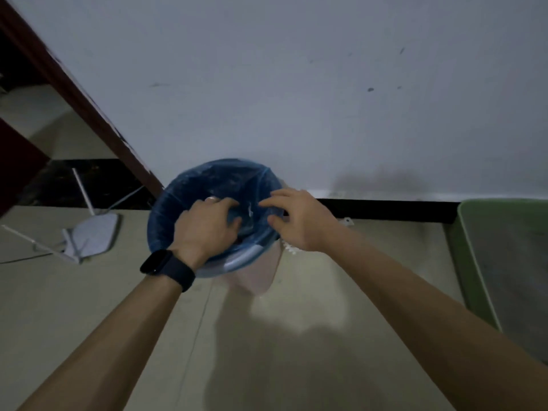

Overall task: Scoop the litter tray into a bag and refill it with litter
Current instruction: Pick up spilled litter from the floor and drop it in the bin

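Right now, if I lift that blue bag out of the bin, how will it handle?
Probably floppy: the blue bag is thin, see-through film, bunching where the left hand grips it. Likely light by itself, though its contents are too dark to see. It could slide off the bin, since it only drapes over the rim.

White router (92, 232) on floor near dark door frame (89, 105)

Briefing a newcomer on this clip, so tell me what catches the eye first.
At centre, a blue bag lining a bin by the white wall, with both hands over its mouth: the left hand, dark watch on its wrist, grips the plastic; the right hand hovers, fingers loosely curved. A green tray sits at the right edge, a white router on the floor at left.
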A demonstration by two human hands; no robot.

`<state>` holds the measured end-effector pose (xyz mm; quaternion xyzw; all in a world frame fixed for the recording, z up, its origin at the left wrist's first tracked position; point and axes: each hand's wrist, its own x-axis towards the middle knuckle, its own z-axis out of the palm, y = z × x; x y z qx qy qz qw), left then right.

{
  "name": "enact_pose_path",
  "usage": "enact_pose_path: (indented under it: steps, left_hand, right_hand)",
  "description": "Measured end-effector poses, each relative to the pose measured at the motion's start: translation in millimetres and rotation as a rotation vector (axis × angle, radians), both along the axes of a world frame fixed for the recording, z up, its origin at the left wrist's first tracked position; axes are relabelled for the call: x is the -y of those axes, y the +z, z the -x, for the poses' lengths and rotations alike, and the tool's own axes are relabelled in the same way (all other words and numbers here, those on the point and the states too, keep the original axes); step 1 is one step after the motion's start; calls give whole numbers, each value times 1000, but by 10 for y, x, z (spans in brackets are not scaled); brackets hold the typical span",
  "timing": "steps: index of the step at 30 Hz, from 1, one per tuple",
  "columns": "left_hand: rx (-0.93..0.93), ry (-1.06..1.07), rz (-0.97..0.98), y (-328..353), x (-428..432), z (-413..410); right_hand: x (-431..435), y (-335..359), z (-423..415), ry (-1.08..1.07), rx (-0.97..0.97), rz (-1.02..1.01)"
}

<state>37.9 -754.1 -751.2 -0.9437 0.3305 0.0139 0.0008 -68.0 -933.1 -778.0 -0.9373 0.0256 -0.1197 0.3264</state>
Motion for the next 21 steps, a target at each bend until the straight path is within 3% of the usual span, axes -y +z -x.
enact_pose_path:
  steps: [4, 7, 9, 14, 17, 21]
  left_hand:
    - [165, -265, 391, -144, 316, 580]
    - [18, -452, 472, -654, 575, 1166]
    - [-150, -540, 408, -1159, 648, 1584]
    - [-436, -649, -66, -2271, 514, 2377]
    - [-455, -685, -145, -2585, 374, 2616]
    - [-355, -665, -87, -2800, 233, 2792]
  right_hand:
    - [239, -336, 658, -350, 4, -204]
    - [372, -874, 1413, -617, -84, -283]
    - [362, -1327, 1959, -716, -212, -266]
    - [16, -2164, 3106, -678, -551, -111]
    - [-169, -2346, 3417, -622, -568, -16]
    - [-255, -2427, 3450, -568, -521, 111]
